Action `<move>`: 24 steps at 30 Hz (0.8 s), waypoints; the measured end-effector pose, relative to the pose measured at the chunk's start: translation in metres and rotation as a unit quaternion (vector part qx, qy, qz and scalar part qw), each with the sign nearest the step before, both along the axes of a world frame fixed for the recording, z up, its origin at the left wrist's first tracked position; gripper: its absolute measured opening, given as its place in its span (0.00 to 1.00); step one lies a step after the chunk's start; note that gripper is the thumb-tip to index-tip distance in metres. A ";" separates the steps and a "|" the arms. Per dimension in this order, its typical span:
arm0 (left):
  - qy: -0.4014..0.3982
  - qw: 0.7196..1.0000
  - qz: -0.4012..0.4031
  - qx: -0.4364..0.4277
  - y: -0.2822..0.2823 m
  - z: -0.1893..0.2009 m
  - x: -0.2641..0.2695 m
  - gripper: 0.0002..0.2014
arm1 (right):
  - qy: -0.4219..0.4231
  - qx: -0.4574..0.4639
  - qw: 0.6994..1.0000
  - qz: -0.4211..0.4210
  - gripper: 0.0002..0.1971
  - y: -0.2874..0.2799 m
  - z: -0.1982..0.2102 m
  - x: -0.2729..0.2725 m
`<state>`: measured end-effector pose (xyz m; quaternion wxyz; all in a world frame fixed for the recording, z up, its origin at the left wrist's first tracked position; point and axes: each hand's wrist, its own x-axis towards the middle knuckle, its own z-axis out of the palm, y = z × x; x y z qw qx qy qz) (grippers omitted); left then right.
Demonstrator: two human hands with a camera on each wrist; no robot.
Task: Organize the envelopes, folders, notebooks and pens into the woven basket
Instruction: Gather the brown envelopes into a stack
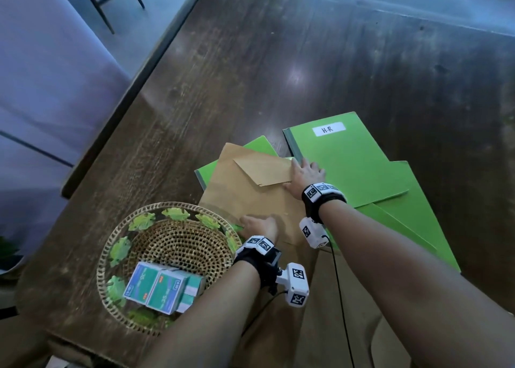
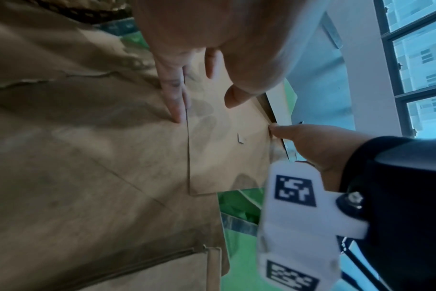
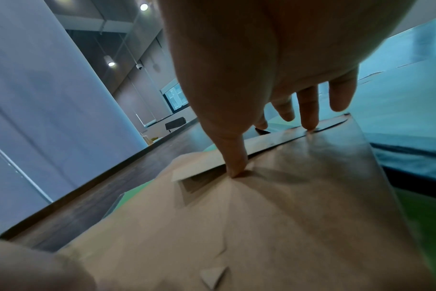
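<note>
A brown envelope [image 1: 250, 192] lies flap-up on a green folder [image 1: 257, 146], its near corner over the rim of the woven basket [image 1: 102, 267]. My left hand [image 1: 259, 224] presses flat on the envelope's near end with fingers straight; the left wrist view shows the left hand [image 2: 205, 109] touching the envelope [image 2: 100, 157]. My right hand [image 1: 305, 174] rests on the envelope's right edge by the flap. In the right wrist view the right hand [image 3: 273, 149] has its thumb on the envelope [image 3: 286, 216] and its straight fingers at the far edge. A green folder labelled H-R [image 1: 351, 167] lies to the right.
Boxes of staples [image 1: 158, 287] sit in the basket's near side. Another green folder [image 1: 412, 228] lies under the H-R one. The dark wooden table [image 1: 278, 61] stretches far ahead. Its left edge [image 1: 133, 89] borders a purple seat [image 1: 41, 75].
</note>
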<state>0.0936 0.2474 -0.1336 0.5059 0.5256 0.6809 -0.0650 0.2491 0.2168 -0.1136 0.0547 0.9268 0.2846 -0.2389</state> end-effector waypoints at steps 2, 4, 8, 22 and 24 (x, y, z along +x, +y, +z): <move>0.002 1.000 0.018 -0.006 0.001 -0.004 0.001 0.31 | -0.011 -0.008 1.000 0.007 0.39 -0.001 -0.002 0.002; 0.005 1.000 0.023 -0.014 0.006 0.002 0.000 0.30 | -0.033 -0.001 0.999 0.003 0.34 -0.002 -0.002 0.003; 0.032 0.998 0.051 0.003 0.020 -0.001 -0.005 0.37 | -0.063 0.059 0.995 -0.043 0.19 -0.013 0.011 0.006; -0.190 0.965 -0.026 0.182 0.003 0.070 0.011 0.17 | -0.012 0.184 0.946 -0.267 0.13 -0.144 0.085 -0.004; -0.214 0.960 -0.058 0.169 0.001 0.076 0.012 0.19 | -0.004 0.188 0.932 -0.309 0.12 -0.176 0.094 -0.017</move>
